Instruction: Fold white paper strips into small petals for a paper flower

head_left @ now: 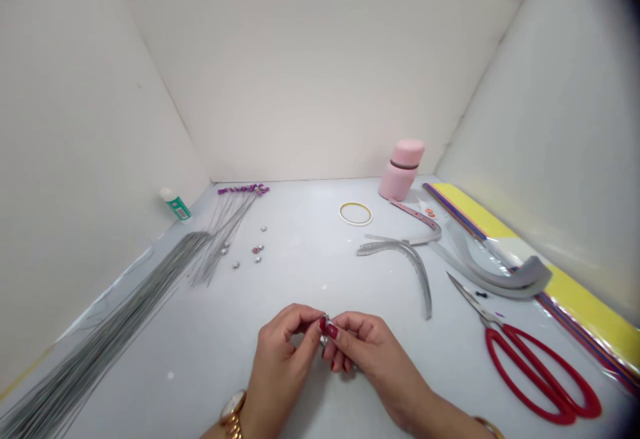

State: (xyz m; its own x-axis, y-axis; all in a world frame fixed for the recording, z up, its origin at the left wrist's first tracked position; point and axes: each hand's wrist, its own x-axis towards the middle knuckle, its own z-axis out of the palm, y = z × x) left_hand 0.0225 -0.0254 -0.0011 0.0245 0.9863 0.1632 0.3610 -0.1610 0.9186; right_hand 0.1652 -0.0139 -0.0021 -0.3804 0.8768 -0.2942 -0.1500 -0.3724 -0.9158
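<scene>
My left hand (285, 349) is closed in a pinch, thumb and index finger meeting my right hand's fingertips near the front middle of the table. My right hand (367, 349) is closed too, its thumb pressed against the same spot. Between the fingertips shows a small silvery piece (324, 340), mostly hidden, its exact kind too small to make out. Left of and beyond the hands lie several small silvery balls (236, 265), one with a reddish mark. Purple-tipped wires (243, 190) lie at the back left.
A bundle of thin grey wires (125, 299) runs along the left, near a glue stick (176, 204). Rightward are red-handled scissors (540, 372), grey strips (423, 276), a ring of tape (341, 215), a pink bottle (400, 171) and packaged coloured sheets (575, 299).
</scene>
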